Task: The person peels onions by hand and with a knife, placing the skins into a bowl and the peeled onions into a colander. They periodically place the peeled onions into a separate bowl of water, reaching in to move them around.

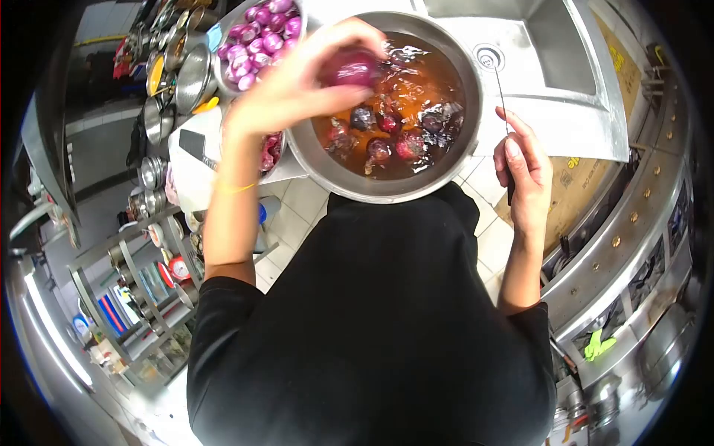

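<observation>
My left hand (305, 85) is closed around a purple-red onion (352, 72), held above the left side of a large metal bowl (327, 175). The hand is slightly blurred. Brownish water (349, 160) fills the bowl, with several dark unpeeled red onions (410, 144) floating in it. To the right of the bowl, my right hand (526, 167) grips a knife (501, 97) by its dark handle, with the thin blade pointing up and away from me. Shiny peeled red onions (256, 37) fill a second bowl beyond my left forearm.
A steel sink (520, 37) with a drain lies at the upper right. Onion scraps (271, 152) sit partly hidden beside my left forearm, near a dark phone-like object (192, 143). Metal pots (195, 78) stand at far left, and flattened cardboard (573, 186) is below the sink.
</observation>
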### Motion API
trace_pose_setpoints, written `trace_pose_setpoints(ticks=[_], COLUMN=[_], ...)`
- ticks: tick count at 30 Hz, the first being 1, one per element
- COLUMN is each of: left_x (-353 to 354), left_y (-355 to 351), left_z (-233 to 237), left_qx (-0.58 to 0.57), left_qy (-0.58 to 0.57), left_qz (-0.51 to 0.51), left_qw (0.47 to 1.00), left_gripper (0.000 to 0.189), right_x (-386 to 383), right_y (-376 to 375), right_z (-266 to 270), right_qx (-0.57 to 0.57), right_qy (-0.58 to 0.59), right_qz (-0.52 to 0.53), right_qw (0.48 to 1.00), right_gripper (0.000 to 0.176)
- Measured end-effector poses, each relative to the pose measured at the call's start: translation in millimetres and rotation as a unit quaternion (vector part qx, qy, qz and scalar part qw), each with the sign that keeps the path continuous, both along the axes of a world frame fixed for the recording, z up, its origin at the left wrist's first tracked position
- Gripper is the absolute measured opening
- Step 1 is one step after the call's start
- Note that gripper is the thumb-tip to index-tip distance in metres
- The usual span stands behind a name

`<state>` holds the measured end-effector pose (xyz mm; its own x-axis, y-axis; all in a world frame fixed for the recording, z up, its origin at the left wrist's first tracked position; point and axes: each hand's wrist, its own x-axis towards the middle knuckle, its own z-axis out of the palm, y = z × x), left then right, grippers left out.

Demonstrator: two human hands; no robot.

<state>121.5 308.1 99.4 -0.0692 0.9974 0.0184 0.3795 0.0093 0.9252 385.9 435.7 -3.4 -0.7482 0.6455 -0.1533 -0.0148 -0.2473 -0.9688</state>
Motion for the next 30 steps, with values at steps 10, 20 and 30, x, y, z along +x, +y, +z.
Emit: trace_pose_setpoints(ticks=[10,20,30], left_x=[-31,-82,-126], left_y=[-123,-256,-315], left_z=[-107,-120,-126], left_qx=[-0.022,0.184,0.231], left_qy=[-0.518,-0.681,-0.547], left_qz=[0.250,0.308,0.363], left_qw=[0.818,0.639,0.718], left_gripper=[0.035,0.033,0.027], right_x=[-86,-235,-294], right_y=[-87,-255,-316], right_z=[16,14,9], right_qx=[0.176,0.276,0.043], right_qy=[-0.097,-0.069,-0.085], right_qz=[0.096,0.205,0.292], right_qw=[0.975,0.937,0.952], right_gripper=[0.038,0.040,0.044])
